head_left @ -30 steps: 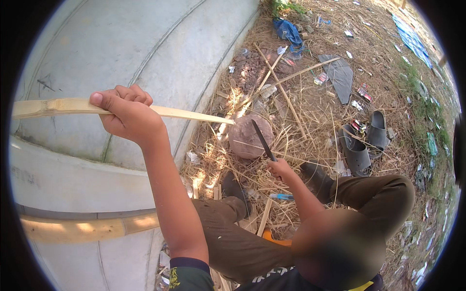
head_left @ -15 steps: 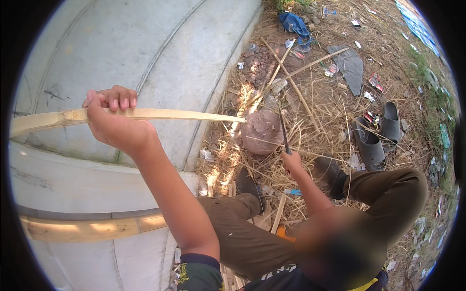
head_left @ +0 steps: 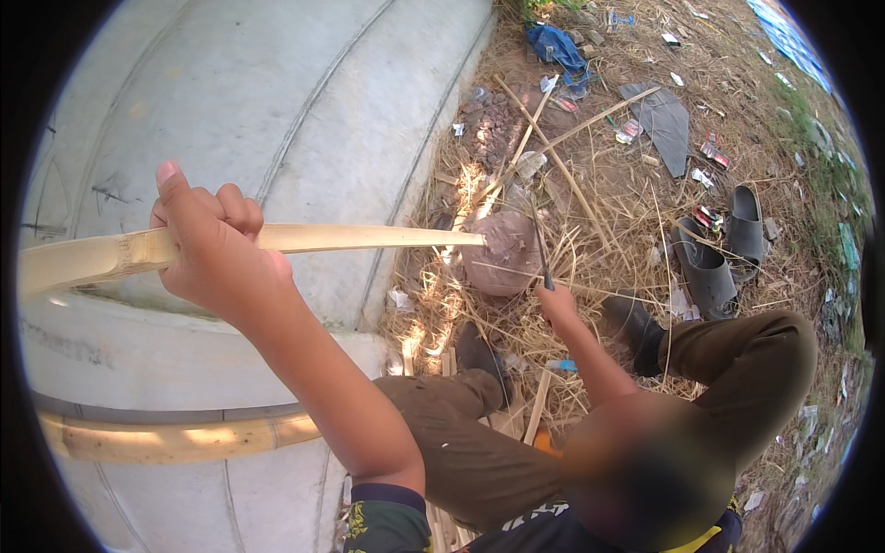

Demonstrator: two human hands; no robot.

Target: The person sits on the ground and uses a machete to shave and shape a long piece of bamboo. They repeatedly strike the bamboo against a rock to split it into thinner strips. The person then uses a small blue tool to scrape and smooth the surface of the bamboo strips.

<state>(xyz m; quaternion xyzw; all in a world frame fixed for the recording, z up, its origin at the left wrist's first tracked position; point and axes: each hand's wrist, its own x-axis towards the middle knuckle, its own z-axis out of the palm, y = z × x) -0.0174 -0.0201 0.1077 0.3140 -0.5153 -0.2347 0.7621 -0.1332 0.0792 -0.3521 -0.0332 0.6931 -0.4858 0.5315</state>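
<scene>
One view only here, a fisheye worn on the head, looking steeply down and slightly forward over the person's own body. The round picture bends every straight line near its rim and goes black in the corners. It sits very close to the left hand [head_left: 217, 253], which fills the left middle, the forearm rising from the lower edge. The right hand [head_left: 558, 302] lies farther off, near the centre. A curved concrete wall [head_left: 277, 111] takes the upper left; the straw-strewn ground [head_left: 636, 194] runs to the right edge. The knees and lap crowd the bottom, directly beneath the lens.
</scene>
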